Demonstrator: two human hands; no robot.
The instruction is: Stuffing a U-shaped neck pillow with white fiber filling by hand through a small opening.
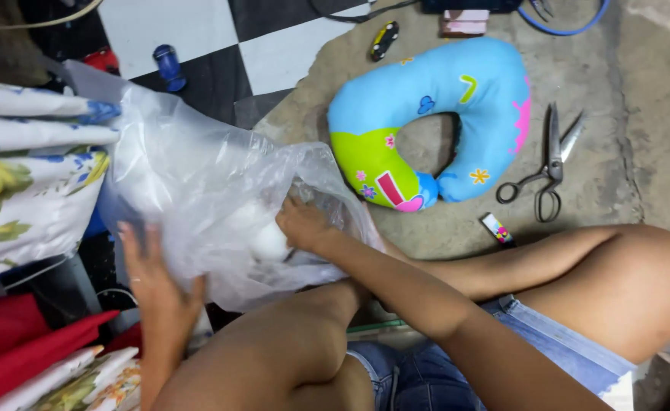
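Bag position: I am seeing the clear plastic bag [198, 183] lying on the floor [601, 76] directly ahead of my raised knees, with its mouth turned toward my right side.
Bag axis: it is running from the floral fabric [23, 167] at its far end across to the opening beside the neck pillow [434, 122].
Nearer hand: my right hand [302, 225] is already reaching inside the mouth; my left hand [152, 274] is sitting outside against the bag's near wall.
Right hand: it is curling partly closed around a lump of white stuffing [268, 242] inside the bag, fingers bent, though the film is blurring how firm the grip is.
Left hand: it is spreading open and flat, pressing on the plastic, gripping nothing.
Beside the pillow: scissors [545, 169] are lying on the floor just past it, away from the bag, untouched.
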